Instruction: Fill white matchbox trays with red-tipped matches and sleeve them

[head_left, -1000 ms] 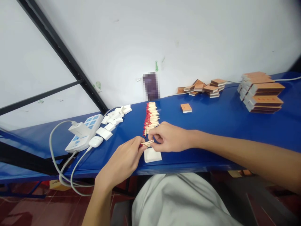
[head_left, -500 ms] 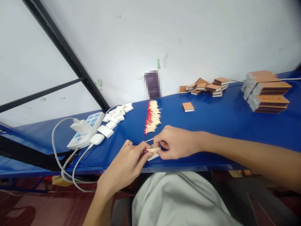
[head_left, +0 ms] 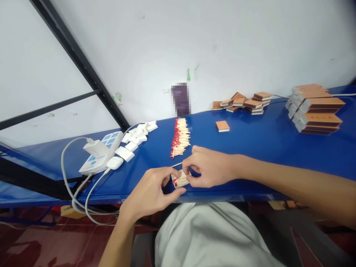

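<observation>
Head view: near the front edge of the desk (head_left: 256,144) lies a tray (head_left: 181,172) with matches (head_left: 181,182) in it. The left hand (head_left: 152,187) has its thumb and index finger parted about the tray's left end, gripping nothing visible. The right hand (head_left: 207,167) curls its fingers at the right end; whether they pinch anything, I cannot tell. A match pile (head_left: 180,137) stretches toward the rear edge.

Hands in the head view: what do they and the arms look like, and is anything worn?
The left hand and right hand are bare, with no glove, ring or watch showing. Both forearms are bare too, no sleeve in view.
</observation>
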Motion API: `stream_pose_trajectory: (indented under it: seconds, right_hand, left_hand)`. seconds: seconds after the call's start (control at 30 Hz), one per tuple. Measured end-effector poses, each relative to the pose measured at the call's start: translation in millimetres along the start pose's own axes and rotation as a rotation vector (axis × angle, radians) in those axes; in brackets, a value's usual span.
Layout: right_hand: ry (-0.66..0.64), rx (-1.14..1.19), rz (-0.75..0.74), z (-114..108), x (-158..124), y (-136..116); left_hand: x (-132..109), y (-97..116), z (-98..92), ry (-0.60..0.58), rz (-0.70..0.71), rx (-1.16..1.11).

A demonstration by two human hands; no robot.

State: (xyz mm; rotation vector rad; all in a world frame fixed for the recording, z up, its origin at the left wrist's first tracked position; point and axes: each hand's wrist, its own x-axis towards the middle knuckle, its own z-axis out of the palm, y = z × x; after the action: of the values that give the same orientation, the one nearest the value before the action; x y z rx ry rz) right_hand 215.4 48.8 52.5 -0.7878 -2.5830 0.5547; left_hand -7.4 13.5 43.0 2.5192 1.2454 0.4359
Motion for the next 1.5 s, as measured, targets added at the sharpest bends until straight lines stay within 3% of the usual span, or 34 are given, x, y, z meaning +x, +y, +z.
stream_pose_trajectory:
  seconds: [0.27, 0.6, 0.83, 1.5]
  right_hand:
    - [-0.1, 0.053, -0.027, -3.2, 1.2, 1.4]
    - [-0.061, 0.012, -0.079, 2.5, -0.3, 7.2]
    - [-0.076, 0.0, -0.081, 1.1, -0.5, 5.7]
    - [-0.059, 0.013, -0.08, 3.4, 0.0, 8.7]
  left_hand:
    - [3.4, -3.8, 4.5, 0.063, 0.08, -0.071]
    - [4.6, -1.4, 3.1, 0.106, 0.125, -0.135]
    - [3.9, -4.2, 4.3, 0.139, 0.039, -0.107]
    - [4.8, -4.6, 1.4, 0.095, 0.095, -0.192]
